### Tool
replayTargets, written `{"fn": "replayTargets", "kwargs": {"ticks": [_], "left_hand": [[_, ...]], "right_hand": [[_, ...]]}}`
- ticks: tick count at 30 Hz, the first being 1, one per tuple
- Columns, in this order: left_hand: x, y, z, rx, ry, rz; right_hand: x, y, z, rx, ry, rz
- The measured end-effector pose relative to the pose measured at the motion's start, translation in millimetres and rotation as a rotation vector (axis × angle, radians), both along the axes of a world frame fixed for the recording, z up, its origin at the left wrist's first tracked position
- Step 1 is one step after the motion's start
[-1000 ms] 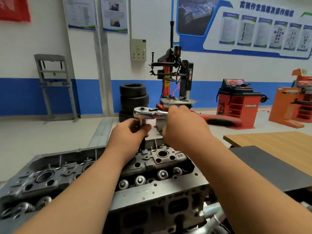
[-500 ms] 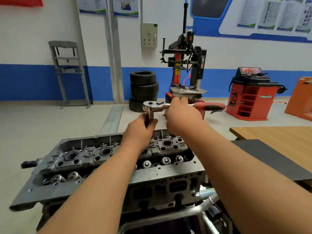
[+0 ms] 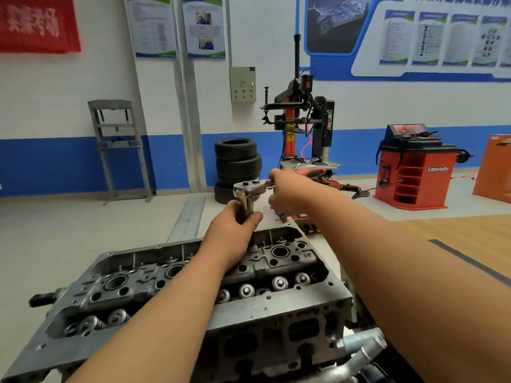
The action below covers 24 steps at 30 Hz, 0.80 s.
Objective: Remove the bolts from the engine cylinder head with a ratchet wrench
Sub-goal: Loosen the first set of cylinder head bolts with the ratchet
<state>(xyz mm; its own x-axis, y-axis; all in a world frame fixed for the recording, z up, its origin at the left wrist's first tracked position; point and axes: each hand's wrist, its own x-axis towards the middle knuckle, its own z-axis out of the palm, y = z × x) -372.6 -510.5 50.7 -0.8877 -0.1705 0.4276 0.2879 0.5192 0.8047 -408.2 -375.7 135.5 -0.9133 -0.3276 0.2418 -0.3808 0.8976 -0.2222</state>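
The ratchet wrench stands over the far end of the cylinder head. Its steel shaft goes down to a bolt that is hidden under the hand. The tool looks like stiff, smooth, rather heavy steel, so I judge the red handle gives the best leverage. The left grip is wrapped around the shaft to steady it. The right grip is clenched around the wrench just before the handle.

Ratchet wrench: chrome head, red/blk handle, held approx level above far-right end of cyl head, handle pointing right, gripped by right hand. Chrome extension bar drops upright from its head into left hand; bolt below hidden. The cyl head: grey cast metal, top side up, valve springs showing along near side.
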Motion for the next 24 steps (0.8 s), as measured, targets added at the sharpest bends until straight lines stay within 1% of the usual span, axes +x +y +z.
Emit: {"fn": "replayTargets", "kwargs": {"ticks": [4, 8, 13, 16, 18, 21, 24], "left_hand": [[1.6, -5.8, -0.3, 0.018, 0.006, -0.065], [4.0, -3.4, 2.4, 0.064, 0.054, -0.118], [2.3, -4.5, 1.8, 0.103, 0.066, -0.117], [3.3, -4.7, 2.1, 0.104, 0.086, -0.125], [3.9, -4.4, 2.7, 0.126, 0.08, -0.137], [4.5, -2.9, 4.2, 0.135, 0.054, -0.14], [3.4, -2.7, 5.2, 0.157, 0.007, -0.135]], "right_hand": [[-20.5, -27.8, -0.1, 0.006, -0.025, -0.008], [-6.2, -17.6, -5.7, 0.018, -0.021, -0.042], [54.4, 7.8, -22.6, 0.221, 0.205, -0.255], [94.0, 14.9, -34.1, 0.26, 0.329, -0.188], [99.0, 18.4, -34.7, 0.248, 0.38, -0.148], [75.4, 21.7, -21.9, 0.17, 0.342, -0.167], [28.4, 13.7, -13.7, 0.102, 0.243, -0.153]]}}
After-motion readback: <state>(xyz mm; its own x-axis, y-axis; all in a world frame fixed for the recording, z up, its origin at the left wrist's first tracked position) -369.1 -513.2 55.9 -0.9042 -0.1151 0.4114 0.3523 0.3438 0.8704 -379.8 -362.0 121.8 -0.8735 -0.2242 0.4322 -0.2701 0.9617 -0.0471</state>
